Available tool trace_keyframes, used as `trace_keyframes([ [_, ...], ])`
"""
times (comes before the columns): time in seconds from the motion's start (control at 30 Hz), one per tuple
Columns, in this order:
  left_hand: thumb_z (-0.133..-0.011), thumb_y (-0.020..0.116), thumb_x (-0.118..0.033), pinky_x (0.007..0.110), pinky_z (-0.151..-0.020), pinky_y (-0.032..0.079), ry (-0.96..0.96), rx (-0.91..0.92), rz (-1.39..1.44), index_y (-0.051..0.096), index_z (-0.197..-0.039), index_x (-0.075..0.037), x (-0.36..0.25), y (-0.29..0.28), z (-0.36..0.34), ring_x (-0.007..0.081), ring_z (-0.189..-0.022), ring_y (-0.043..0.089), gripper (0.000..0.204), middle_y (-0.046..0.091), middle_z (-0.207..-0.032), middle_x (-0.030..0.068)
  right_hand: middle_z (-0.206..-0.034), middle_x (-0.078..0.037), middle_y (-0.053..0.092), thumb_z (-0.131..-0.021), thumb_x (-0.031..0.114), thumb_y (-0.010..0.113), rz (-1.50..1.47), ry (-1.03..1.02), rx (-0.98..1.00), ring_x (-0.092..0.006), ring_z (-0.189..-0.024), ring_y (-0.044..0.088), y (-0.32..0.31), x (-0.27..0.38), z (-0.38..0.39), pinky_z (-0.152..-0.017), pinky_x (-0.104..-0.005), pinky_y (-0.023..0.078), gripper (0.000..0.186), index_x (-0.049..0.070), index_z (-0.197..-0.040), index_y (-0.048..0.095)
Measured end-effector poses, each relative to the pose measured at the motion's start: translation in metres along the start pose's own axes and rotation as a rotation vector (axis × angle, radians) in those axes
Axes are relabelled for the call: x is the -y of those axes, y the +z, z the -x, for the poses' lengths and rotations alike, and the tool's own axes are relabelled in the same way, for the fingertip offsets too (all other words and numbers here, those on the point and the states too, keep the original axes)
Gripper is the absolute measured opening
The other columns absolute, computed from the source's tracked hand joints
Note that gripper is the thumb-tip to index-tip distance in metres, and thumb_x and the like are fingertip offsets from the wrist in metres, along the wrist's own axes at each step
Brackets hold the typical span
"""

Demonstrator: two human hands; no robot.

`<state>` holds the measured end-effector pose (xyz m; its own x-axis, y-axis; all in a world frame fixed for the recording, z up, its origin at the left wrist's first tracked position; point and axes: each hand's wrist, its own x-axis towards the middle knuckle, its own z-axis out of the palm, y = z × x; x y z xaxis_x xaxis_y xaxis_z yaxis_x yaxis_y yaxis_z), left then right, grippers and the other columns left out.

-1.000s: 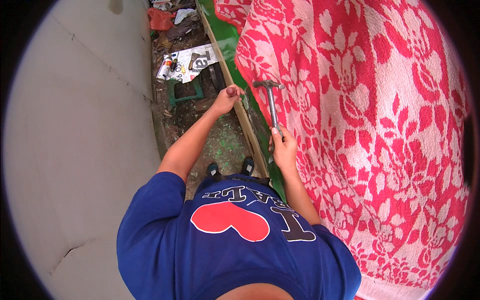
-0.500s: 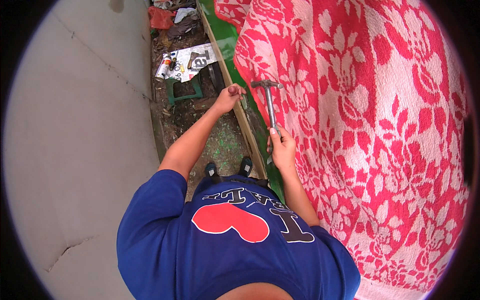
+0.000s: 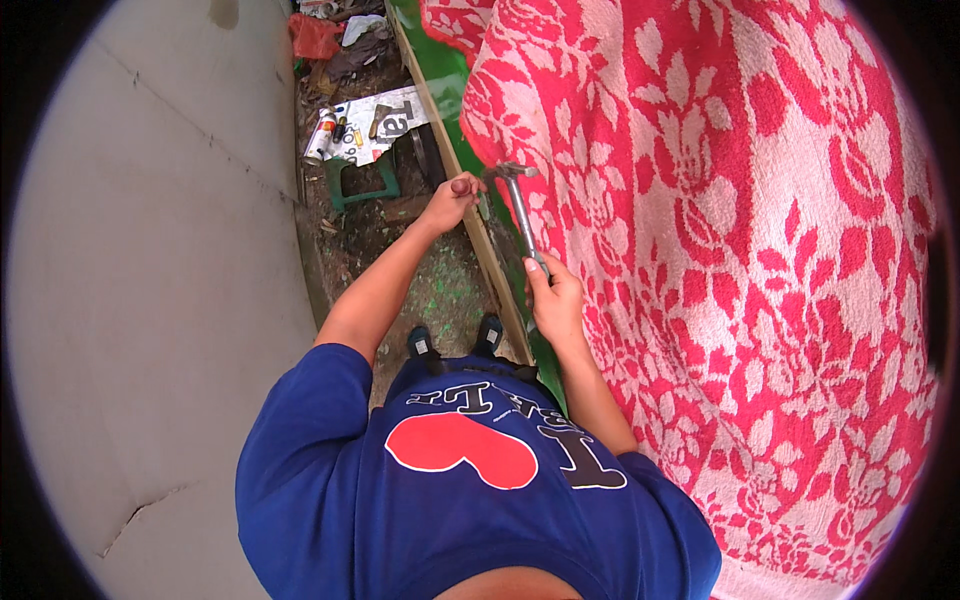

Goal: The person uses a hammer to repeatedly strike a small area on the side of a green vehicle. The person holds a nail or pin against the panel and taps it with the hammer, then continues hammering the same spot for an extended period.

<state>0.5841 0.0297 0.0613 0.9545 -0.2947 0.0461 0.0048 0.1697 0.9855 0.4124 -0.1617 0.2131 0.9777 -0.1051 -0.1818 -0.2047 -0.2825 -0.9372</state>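
Note:
My right hand is closed around the lower handle of a metal hammer. The hammer's head points away from me and is close to my left hand, just to its right. My left hand is closed at the edge of a green board with a pale wooden rim. Out of its grip pokes the rounded reddish-brown end of a handle; my fingers hide most of the tool, so its kind is unclear.
A red and pink floral blanket covers the right side. On the left rises a grey cracked wall. Between them stand a green stool, a printed sheet and a spray can. Rubbish, including a red bag, lies farther off.
The hammer and my right hand have moved a little left, bringing its head nearer my left hand. My left hand has barely shifted and keeps its hold.

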Motion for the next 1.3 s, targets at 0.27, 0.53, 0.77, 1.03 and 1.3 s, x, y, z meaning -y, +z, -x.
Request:
trace_keyframes([
  [0.27, -0.088, 0.048, 0.009, 0.030, -0.081, 0.048, -0.017, 0.050, 0.023, 0.050, -0.089, -0.005, 0.006, -0.001, -0.001, 0.0148, -0.086, 0.057, 0.014, 0.063, -0.099, 0.0064, -0.084, -0.023, 0.068, -0.094, 0.018, 0.063, 0.315, -0.435, -0.096, -0.0387, -0.078, 0.068, 0.019, -0.002, -0.001, -0.069, -0.0416, 0.052, 0.028, -0.003, -0.112, 0.065],
  [0.53, -0.087, 0.049, 0.008, 0.031, -0.080, 0.048, -0.039, 0.025, -0.073, 0.051, -0.092, -0.005, 0.015, -0.007, -0.004, 0.0145, -0.083, 0.056, 0.013, 0.063, -0.101, 0.0085, -0.085, -0.024, 0.068, -0.094, 0.022, 0.063, 0.264, -0.209, -0.071, -0.0367, -0.076, 0.069, 0.015, 0.012, 0.003, -0.069, -0.0405, 0.052, 0.030, -0.003, -0.111, 0.065],
  [0.77, -0.087, 0.049, 0.005, 0.031, -0.081, 0.047, 0.009, 0.035, -0.107, 0.050, -0.092, -0.004, 0.002, -0.006, -0.004, 0.0159, -0.084, 0.057, 0.010, 0.063, -0.100, 0.0089, -0.059, -0.002, 0.051, -0.096, 0.023, 0.063, 0.268, -0.260, -0.143, -0.0082, -0.054, 0.047, 0.009, -0.005, -0.010, -0.051, -0.0286, 0.040, 0.029, -0.001, -0.112, 0.067],
  [1.03, -0.091, 0.054, -0.006, 0.034, -0.085, 0.047, 0.069, 0.057, -0.363, 0.052, -0.096, -0.003, 0.013, -0.008, -0.003, 0.0198, -0.090, 0.059, 0.006, 0.063, -0.096, 0.0095, -0.084, -0.026, 0.067, -0.095, 0.023, 0.061, 0.460, -0.363, -0.087, -0.0406, -0.077, 0.068, 0.019, -0.001, -0.012, -0.068, -0.0432, 0.053, 0.031, -0.003, -0.111, 0.065],
  [1.3, -0.093, 0.057, -0.006, 0.032, -0.087, 0.047, 0.030, 0.005, -0.323, 0.054, -0.097, -0.003, 0.005, -0.003, 0.004, 0.0180, -0.094, 0.060, 0.007, 0.065, -0.097, 0.0087, -0.062, -0.007, 0.059, -0.097, 0.024, 0.062, 0.220, -0.244, -0.124, -0.0131, -0.053, 0.055, 0.012, -0.012, 0.004, -0.050, -0.0308, 0.043, 0.032, -0.003, -0.113, 0.064],
])
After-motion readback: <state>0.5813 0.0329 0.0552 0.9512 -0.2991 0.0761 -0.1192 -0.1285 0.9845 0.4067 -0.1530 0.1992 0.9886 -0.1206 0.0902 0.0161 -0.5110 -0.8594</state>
